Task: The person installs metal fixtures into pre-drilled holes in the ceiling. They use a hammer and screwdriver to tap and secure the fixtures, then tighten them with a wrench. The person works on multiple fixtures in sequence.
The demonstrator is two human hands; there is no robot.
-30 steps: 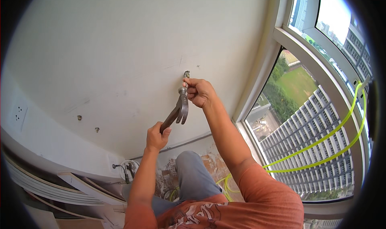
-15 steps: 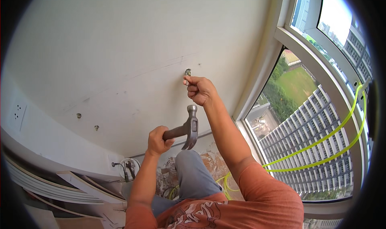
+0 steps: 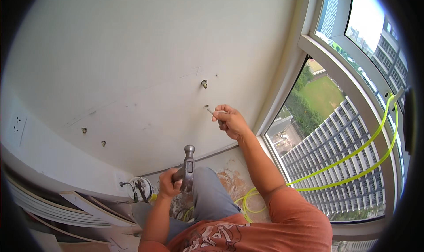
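Observation:
My left hand (image 3: 168,184) is closed around the handle of a claw hammer (image 3: 189,167), held low near my knee with its striking face up. My right hand (image 3: 230,121) is raised by the wall, its fingers pinching a thin metal bolt (image 3: 210,111). The bolt's tip points at a small dark hole (image 3: 206,105) and is close to it; I cannot tell if they touch. Just above, an anchor bolt (image 3: 204,84) sticks out of the wall. Two more bolts, a left one (image 3: 84,130) and a lower one (image 3: 104,144), stand out farther left.
Pencil marks cross the white wall (image 3: 132,44). A tall window (image 3: 327,141) lies on the right, with a yellow-green cable (image 3: 344,163) looping in front of it. Long boards (image 3: 95,210) and a white bucket (image 3: 143,188) stand at the lower left. A wall socket (image 3: 18,124) is far left.
My right hand has left the upper bolt and moved down to the lower hole with a thin bolt. My left hand has lowered the hammer, which has shifted left.

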